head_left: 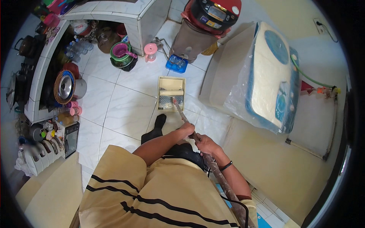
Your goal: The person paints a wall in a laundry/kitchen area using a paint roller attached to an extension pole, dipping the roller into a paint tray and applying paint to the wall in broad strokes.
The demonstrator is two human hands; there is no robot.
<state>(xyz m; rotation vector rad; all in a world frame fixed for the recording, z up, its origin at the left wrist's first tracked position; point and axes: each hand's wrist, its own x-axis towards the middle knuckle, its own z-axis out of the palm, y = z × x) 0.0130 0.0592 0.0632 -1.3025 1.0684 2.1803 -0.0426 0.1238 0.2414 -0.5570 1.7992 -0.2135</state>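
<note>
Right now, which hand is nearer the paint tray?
Left: the left hand grips the pole short of the paint tray; the right hand grips farther back.

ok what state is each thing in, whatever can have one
Left hand: closed around pole
Right hand: closed around pole
Pole: slanted, gripped
Paint roller: resting in tray
Paint tray: on the floor
Washing machine: plastic-covered
Pink jug: upright
Wall plug: plugged in

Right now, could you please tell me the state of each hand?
Left hand: closed, holding the long pole.
Right hand: closed, holding the same pole, nearer the body.
</note>
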